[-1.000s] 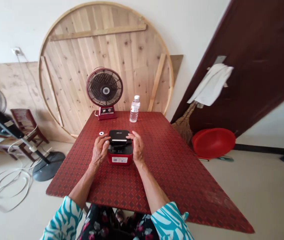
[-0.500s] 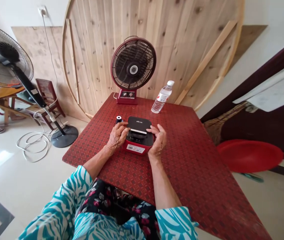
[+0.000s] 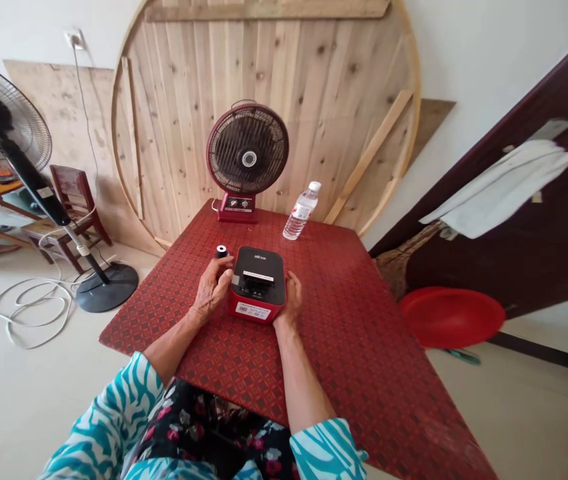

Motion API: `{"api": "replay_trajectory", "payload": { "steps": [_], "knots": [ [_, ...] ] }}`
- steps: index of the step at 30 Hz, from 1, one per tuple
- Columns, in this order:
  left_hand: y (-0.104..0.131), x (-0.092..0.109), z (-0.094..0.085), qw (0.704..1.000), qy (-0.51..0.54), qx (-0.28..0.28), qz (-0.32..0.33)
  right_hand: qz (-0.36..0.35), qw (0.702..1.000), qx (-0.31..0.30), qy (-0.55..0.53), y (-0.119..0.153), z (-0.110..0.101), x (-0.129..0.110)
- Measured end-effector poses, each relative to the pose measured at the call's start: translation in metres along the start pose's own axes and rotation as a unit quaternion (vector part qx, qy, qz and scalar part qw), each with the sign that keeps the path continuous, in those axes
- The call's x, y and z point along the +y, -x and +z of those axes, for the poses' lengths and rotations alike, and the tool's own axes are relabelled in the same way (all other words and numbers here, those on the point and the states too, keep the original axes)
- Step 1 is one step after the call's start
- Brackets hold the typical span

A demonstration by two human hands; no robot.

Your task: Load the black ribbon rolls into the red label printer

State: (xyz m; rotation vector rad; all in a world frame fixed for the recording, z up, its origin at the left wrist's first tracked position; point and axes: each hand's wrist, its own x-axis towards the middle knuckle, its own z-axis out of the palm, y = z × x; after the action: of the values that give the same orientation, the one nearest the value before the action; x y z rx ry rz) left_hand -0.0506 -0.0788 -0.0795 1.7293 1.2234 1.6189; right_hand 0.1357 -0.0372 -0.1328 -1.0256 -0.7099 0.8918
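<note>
Fingers of the left hand (image 3: 210, 291), half-open and bent beside the black-topped, red plastic box (image 3: 273, 267) on the red patterned desk (image 3: 349, 333), could topple the small white-topped dark cylinder (image 3: 221, 251) close by if they swung outward. Uneven pressure from the right hand (image 3: 291, 301), cupped along the other side, might skew the box; its inner fingers are hidden, so I cannot tell whether they grip.
</note>
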Motion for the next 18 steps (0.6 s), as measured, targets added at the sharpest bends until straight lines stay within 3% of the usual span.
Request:
{"api": "replay_trajectory", "payload": {
  "steps": [4, 9, 13, 18],
  "knots": [
    [0.001, 0.000, 0.000, 0.987, 0.104, -0.004, -0.126, 0.035, 0.999, 0.024, 0.020, -0.001, -0.004, 0.012],
    [-0.001, -0.002, 0.005, 0.973, 0.147, -0.016, -0.176, -0.010, 1.000, -0.017, 0.019, -0.004, -0.008, 0.021],
    [-0.008, -0.005, 0.009, 0.957, 0.169, -0.018, -0.236, -0.006, 1.000, -0.015, 0.014, -0.007, -0.008, 0.023],
    [-0.018, 0.003, 0.003, 0.939, 0.174, -0.063, -0.289, -0.012, 0.999, -0.033, 0.014, -0.008, -0.009, 0.023]
  ]
}}
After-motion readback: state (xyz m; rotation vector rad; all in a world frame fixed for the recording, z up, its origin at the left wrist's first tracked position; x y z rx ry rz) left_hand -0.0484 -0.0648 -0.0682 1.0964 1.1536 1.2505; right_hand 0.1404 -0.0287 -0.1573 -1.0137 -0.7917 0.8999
